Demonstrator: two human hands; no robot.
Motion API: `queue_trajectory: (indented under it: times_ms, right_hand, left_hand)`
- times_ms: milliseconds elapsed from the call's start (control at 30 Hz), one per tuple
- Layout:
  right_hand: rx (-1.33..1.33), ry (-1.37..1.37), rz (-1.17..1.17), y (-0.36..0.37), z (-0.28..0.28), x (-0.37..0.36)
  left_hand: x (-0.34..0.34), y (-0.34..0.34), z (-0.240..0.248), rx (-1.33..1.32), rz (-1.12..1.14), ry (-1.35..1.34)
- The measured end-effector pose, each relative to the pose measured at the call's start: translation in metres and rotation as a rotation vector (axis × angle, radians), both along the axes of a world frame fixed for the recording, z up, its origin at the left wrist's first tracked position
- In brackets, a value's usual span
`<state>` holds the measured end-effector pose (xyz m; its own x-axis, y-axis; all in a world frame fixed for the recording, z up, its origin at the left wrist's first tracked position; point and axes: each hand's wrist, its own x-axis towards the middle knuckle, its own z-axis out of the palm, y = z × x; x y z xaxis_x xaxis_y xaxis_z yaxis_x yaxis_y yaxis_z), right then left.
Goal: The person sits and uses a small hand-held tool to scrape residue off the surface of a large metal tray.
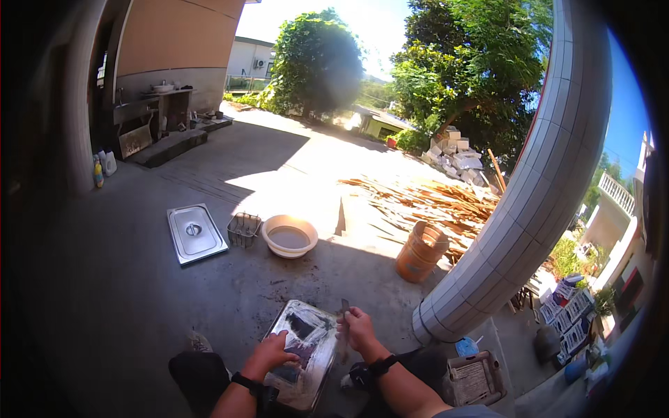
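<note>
Between my legs lies a rectangular metal pan [317, 366], its shiny surface marked with dark, burnt-looking patches. My left hand [272, 352] rests over its left part, fingers spread and nothing held. At the pan's right edge, my right hand [357, 329] is closed round a narrow, flat, greyish strip-like tool [345, 305]. One end of the tool sticks up above the fist; its exact kind cannot be made out.
Ahead stand a cream basin [290, 237] of murky water, a wire basket [244, 230] and a steel pan lid [197, 233]. An orange-brown bucket [421, 252] stands before piled wood strips [425, 202]. A tiled pillar [509, 223] rises at right, near a brown crate [476, 380].
</note>
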<state>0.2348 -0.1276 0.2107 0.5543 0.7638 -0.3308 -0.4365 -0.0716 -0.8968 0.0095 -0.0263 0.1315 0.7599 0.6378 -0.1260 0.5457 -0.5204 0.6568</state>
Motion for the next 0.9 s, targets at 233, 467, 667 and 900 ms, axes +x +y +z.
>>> queue_trajectory:
  times_ms: [233,467,667,900]
  right_hand:
    - [-0.158,-0.236,0.101,0.004,-0.038,0.031]
    - [-0.323,-0.539,0.268,-0.007,-0.078,0.058]
    - [-0.081,-1.397,0.733,-0.008,-0.083,0.017]
    - [-0.015,-1.275,0.77,-0.012,-0.078,-0.013]
  left_hand:
    - [0.011,0.011,-0.076,-0.055,-0.161,-0.043]
    - [0.008,-0.006,0.003,-0.077,-0.154,-0.166]
    - [0.024,-0.005,0.018,0.448,-0.15,-0.048]
    - [0.034,0.002,-0.009,0.384,-0.203,0.071]
